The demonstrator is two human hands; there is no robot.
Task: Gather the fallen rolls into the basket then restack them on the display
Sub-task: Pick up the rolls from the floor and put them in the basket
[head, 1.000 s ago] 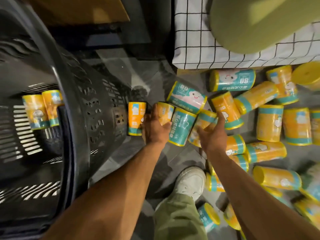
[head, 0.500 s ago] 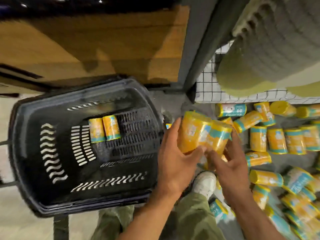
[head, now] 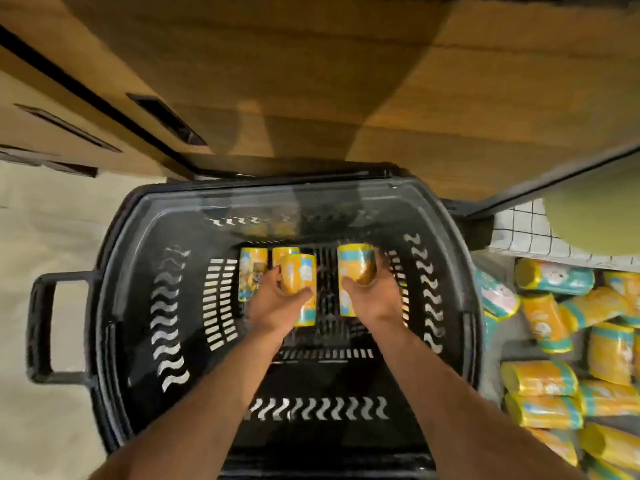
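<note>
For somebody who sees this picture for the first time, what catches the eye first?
The big black basket fills the centre; inside it the left hand grips a yellow roll and the right hand a second roll. At the right edge, many fallen rolls lie heaped outside the basket.

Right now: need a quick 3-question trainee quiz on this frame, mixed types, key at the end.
1. True or false: the left hand and right hand both hold yellow rolls over the basket.
2. The loose rolls on the floor lie: A) left of the basket B) right of it C) beyond its far rim.
3. Fill in: the basket's handle sticks out to the person's ____.
Key: 1 true; 2 B; 3 left.
</note>
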